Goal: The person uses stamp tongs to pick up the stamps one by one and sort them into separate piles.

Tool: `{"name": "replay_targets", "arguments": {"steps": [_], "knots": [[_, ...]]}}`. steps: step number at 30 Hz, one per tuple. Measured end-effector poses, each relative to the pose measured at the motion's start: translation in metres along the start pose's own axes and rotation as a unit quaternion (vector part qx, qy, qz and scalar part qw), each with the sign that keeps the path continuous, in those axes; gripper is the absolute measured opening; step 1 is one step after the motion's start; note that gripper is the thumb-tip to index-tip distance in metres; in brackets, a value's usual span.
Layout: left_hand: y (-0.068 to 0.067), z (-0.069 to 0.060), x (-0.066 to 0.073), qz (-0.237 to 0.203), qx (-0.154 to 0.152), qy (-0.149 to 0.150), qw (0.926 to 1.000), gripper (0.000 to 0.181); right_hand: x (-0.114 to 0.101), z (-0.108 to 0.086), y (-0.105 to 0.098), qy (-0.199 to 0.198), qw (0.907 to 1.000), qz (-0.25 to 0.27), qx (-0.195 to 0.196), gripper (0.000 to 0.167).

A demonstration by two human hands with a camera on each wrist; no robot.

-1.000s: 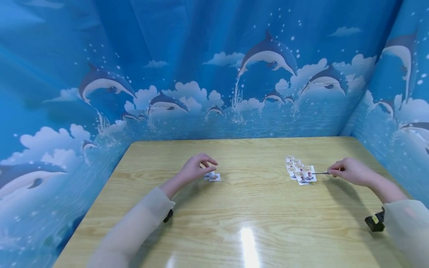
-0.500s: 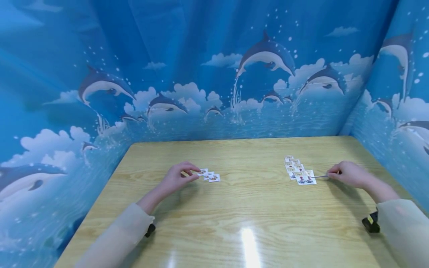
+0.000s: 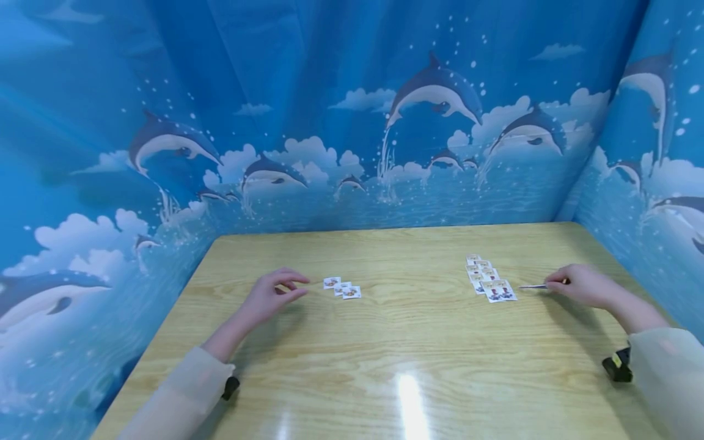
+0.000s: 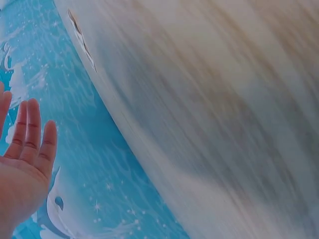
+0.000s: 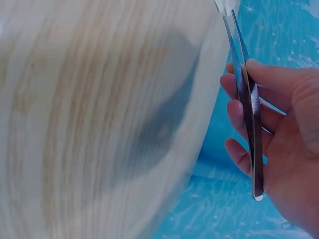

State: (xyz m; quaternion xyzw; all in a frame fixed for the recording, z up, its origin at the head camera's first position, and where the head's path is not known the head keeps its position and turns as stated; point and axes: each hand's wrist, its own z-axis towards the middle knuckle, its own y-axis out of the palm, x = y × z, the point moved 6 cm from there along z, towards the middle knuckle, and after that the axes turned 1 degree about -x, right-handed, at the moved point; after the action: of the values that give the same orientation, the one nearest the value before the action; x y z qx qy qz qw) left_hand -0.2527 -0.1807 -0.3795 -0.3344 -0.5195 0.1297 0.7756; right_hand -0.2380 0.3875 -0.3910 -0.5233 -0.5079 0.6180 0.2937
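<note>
In the head view my right hand (image 3: 583, 286) holds metal tweezers (image 3: 532, 286) just right of a cluster of small picture cards (image 3: 500, 291). The right wrist view shows the thumb and fingers pinching the tweezers (image 5: 249, 104), their tips slightly apart. The cards there overlap one another in a slanting group. Over the left half of the table, my left hand (image 3: 269, 296) is empty, fingers loosely extended and apart from a second, smaller group of picture cards (image 3: 342, 288). That group's cards lie in a short diagonal line. The left wrist view shows the fingers (image 4: 31, 132) extended.
A light wood-grain table (image 3: 407, 336) carries both card groups. A blue curtain (image 3: 308, 110) printed with dolphins stands behind it and along the sides. Dark wrist cameras (image 3: 617, 365) sit below the sleeves.
My left hand has moved left, away from the small card group, where another card now shows at the left end. The right-hand tweezers have drawn back from the front-right card, which sits slightly lower.
</note>
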Motion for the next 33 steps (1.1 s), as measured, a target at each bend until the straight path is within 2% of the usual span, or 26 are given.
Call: {"name": "replay_targets", "arguments": {"steps": [3, 6, 10, 13, 19, 23, 30, 33], "knots": [[-0.007, -0.005, -0.002, 0.009, 0.01, -0.013, 0.9998, 0.023, -0.002, -0.004, -0.004, 0.013, 0.9998, 0.001, 0.013, 0.024], [-0.015, -0.011, -0.005, 0.008, 0.023, -0.024, 0.9994, 0.023, -0.013, -0.004, -0.004, 0.01, 0.9994, 0.011, 0.03, 0.026], [-0.022, -0.016, -0.011, 0.003, 0.034, -0.028, 0.999, 0.022, -0.04, 0.004, 0.002, -0.002, 0.9978, 0.046, 0.047, 0.028], [-0.025, -0.019, -0.016, 0.0, 0.03, -0.035, 0.9989, 0.024, -0.065, 0.01, 0.009, -0.013, 0.9959, 0.072, 0.052, 0.028], [-0.032, -0.029, -0.021, 0.006, 0.036, -0.054, 0.9979, 0.024, -0.103, 0.022, 0.026, -0.056, 0.9922, 0.089, 0.067, 0.022], [-0.044, -0.038, -0.03, 0.021, 0.055, -0.059, 0.9965, 0.026, -0.119, 0.029, 0.041, -0.073, 0.9916, 0.09, 0.058, 0.022], [-0.071, -0.054, -0.049, 0.047, 0.089, -0.093, 0.9906, 0.031, -0.14, 0.035, 0.063, -0.122, 0.9871, 0.099, 0.027, 0.017], [-0.08, -0.059, -0.052, 0.053, 0.103, -0.097, 0.9885, 0.032, -0.146, 0.038, 0.068, -0.139, 0.9858, 0.091, 0.022, 0.014]]}}
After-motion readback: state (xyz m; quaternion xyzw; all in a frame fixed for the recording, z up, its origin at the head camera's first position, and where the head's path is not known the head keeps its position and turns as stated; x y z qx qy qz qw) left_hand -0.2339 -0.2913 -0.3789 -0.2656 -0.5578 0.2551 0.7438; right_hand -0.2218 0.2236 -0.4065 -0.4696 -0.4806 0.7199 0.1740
